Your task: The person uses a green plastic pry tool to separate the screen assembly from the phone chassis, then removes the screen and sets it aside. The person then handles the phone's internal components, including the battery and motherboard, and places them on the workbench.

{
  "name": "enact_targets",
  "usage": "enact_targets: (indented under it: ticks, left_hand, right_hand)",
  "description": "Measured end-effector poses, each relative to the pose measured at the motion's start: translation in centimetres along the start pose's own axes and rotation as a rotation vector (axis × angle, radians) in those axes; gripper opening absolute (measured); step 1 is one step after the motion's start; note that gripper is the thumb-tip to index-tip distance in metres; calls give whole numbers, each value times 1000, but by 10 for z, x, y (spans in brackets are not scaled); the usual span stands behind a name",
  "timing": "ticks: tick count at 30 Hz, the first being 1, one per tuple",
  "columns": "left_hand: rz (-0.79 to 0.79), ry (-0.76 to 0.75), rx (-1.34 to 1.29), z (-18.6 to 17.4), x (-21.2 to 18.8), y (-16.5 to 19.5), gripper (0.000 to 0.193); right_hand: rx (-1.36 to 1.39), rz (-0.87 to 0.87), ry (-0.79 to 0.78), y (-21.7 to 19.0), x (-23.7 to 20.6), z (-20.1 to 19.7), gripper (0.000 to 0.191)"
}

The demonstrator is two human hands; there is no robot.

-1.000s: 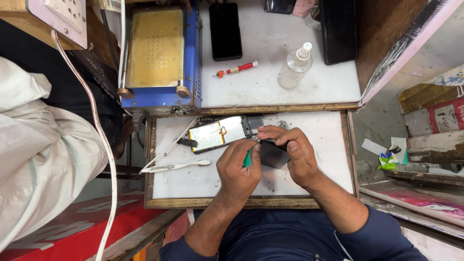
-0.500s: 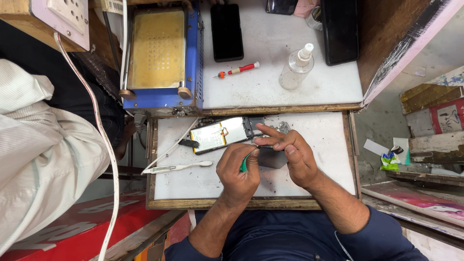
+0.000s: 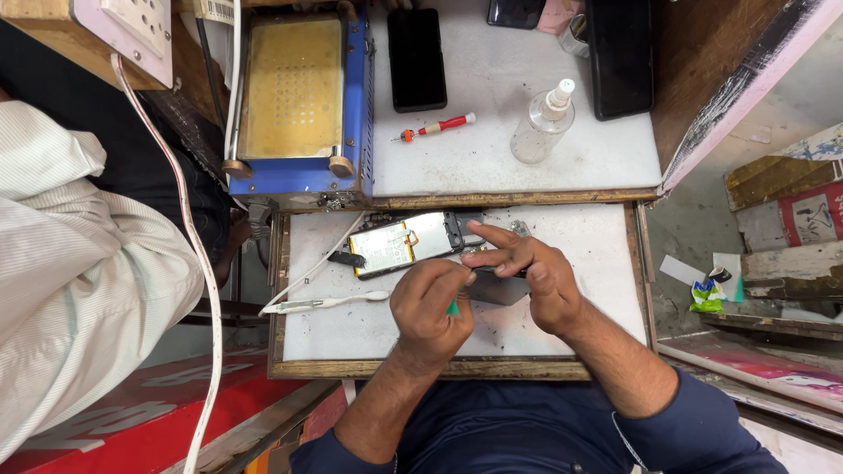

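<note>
White work tray [image 3: 606,263] holds an opened phone [image 3: 408,243]. Left hand [image 3: 430,307] pinches a green tool [image 3: 452,308]; right hand [image 3: 531,276], fingers extended, presses a dark part [image 3: 496,290] beside the phone.

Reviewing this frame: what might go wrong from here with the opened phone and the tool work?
The left hand drives a green tool close to the right hand; a slip might jab a finger. The opened phone lies loose with its yellow battery exposed, so the tool might scrape it. The white cable could snag a wrist.
</note>
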State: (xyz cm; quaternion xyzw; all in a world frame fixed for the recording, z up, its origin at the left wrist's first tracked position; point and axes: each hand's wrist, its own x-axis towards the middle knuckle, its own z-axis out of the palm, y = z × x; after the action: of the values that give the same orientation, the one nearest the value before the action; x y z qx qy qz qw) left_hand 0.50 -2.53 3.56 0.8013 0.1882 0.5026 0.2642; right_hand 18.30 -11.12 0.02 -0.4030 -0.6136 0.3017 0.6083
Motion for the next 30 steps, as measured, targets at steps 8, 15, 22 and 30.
enact_targets:
  ticks: [8, 15, 22, 30]
  left_hand:
    - [235, -123, 72, -19, 24, 3, 28]
    - [376, -240, 99, -32, 48, 6, 17]
    - [451, -337, 165, -37, 62, 10, 15]
    - [430, -336, 242, -35, 62, 16, 12]
  right_hand:
    - [-55, -55, 98, -3, 1, 5, 51]
    - [-97, -59, 151, -5, 6, 5, 53]
    - [-14, -13, 161, 2, 5, 6, 59]
    - [-22, 86, 153, 5, 4, 2, 59]
